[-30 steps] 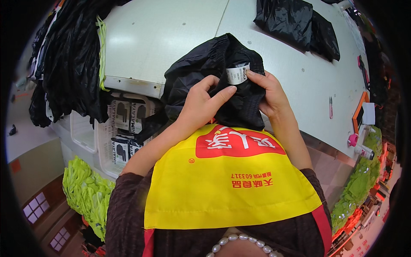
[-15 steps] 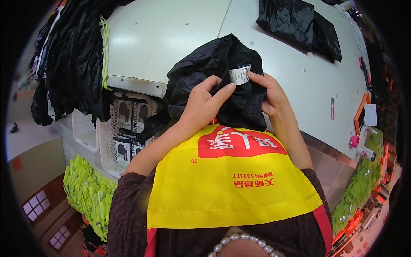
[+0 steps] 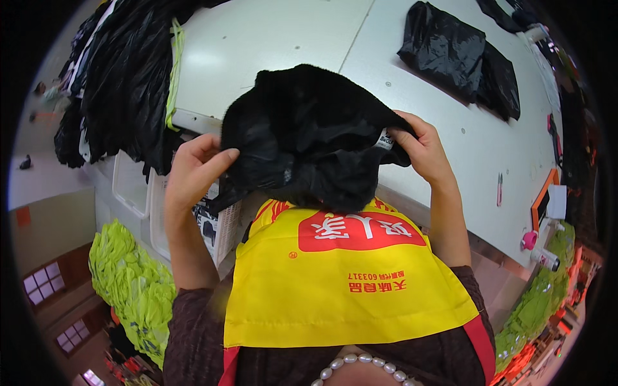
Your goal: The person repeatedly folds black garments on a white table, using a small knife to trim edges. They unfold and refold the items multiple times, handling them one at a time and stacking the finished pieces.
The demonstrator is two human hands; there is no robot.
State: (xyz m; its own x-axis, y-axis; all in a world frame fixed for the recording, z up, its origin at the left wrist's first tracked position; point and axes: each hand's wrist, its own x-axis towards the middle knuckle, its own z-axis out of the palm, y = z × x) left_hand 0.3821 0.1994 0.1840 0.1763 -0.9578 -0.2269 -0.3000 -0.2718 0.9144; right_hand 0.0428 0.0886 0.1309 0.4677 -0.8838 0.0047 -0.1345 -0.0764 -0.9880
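Note:
A black garment [image 3: 309, 116] with a fuzzy-looking outer surface and a smoother inside is stretched between my two hands, in front of my yellow apron [image 3: 360, 309]. My left hand [image 3: 196, 168] pinches its left edge between thumb and fingers. On the opposite side, my right hand [image 3: 421, 147] is closed on the edge beside a small white label [image 3: 385, 139]. The label is partly covered by the right fingers and the folds. What kind of garment this is, I cannot tell.
Black clothing [image 3: 125, 83] hangs over the left end of the white table [image 3: 270, 48]. White baskets [image 3: 132, 186] stand below, one holding printed packets. Folded black bundles [image 3: 450, 55] lie far right, near a small pink-handled tool [image 3: 499, 190]. Lime-green fabric [image 3: 129, 289] is heaped lower left.
My left hand has moved left from near the label to the garment's left edge. The garment is spread wider, showing a fuzzy surface, and the label is more hidden.

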